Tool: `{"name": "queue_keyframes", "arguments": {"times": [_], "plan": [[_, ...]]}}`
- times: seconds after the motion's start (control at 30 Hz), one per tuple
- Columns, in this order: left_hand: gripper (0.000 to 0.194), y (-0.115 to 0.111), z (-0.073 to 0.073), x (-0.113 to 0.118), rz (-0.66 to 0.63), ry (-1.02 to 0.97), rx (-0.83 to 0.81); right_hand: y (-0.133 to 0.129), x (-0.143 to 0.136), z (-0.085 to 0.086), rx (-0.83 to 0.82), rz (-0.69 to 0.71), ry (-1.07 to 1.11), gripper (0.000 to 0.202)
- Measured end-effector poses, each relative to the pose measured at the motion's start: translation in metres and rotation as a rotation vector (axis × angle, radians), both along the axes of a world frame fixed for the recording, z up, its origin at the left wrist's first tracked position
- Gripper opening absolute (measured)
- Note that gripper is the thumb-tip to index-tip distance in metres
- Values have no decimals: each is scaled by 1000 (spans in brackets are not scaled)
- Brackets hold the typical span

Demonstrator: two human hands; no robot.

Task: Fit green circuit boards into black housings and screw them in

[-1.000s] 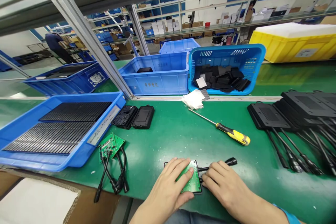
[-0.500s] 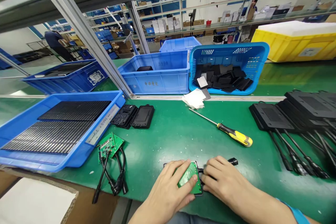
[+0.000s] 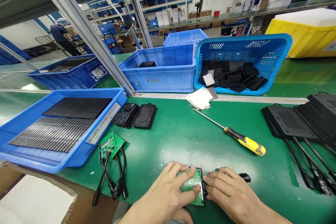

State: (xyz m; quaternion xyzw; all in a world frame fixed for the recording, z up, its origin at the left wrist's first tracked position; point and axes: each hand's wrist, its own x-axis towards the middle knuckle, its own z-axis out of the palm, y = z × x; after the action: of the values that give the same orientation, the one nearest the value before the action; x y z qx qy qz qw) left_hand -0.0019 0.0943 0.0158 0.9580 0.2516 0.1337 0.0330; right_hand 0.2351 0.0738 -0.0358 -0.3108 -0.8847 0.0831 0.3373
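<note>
The circuit board [image 3: 188,184] is held near the front edge of the green table [image 3: 157,154], with a dark rim seen along its right side. Its top face is crossed by the slightly spread fingers of the left hand [image 3: 169,189], and the thumb is set low by the near edge. The fingers of the right hand [image 3: 228,187] are kept narrow and curled just beside the board's right edge; whether a cable is pinched there cannot be told, as it is covered. A black plug [image 3: 245,177] is seen beyond the right knuckles. Ahead, a stretch of tabletop is left between the hands and the screwdriver [image 3: 244,141], which is laid aslant with its handle toward the right. To the left, room is given before a second board [image 3: 112,146] is met; its cable ends are reached out past the table's front edge. The far side is bounded by white sheets [image 3: 200,99] and a blue basket [image 3: 278,52], the right by black boxes [image 3: 288,120] with cables pointing nearward.
</note>
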Motion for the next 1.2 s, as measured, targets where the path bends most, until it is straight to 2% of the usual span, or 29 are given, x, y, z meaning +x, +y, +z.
{"name": "queue_keyframes", "arguments": {"times": [0.1, 0.27, 0.33, 0.47, 0.6, 0.73, 0.87, 1.07, 1.2], "plan": [[60, 0, -5, -1, 34, -42, 2, 1, -1, 4, 1, -15, 22, 26], [58, 0, -13, -2, 25, -87, 7, 6, -1, 32, -148, -37, -5, 24], [56, -2, -14, 0, 43, -136, 38, 4, -3, 37, -121, -46, -43, 32], [49, -11, -19, 9, 137, -187, 115, -4, -11, 27, 73, -105, -90, 43], [30, -18, -25, 15, 217, -216, 193, -6, -15, 17, 110, -173, -88, 43], [45, -15, -28, 7, 179, -187, 123, -3, -14, 18, 142, -113, -202, 48], [54, -6, -27, -5, 98, -151, 29, -2, -19, 15, 185, -156, -138, 50], [45, 7, -18, -12, 61, -104, -216, -3, -23, 13, 175, -149, -134, 43], [45, 8, -16, -14, 41, -98, -214, 0, -24, 16, 146, -130, -143, 44]]}}
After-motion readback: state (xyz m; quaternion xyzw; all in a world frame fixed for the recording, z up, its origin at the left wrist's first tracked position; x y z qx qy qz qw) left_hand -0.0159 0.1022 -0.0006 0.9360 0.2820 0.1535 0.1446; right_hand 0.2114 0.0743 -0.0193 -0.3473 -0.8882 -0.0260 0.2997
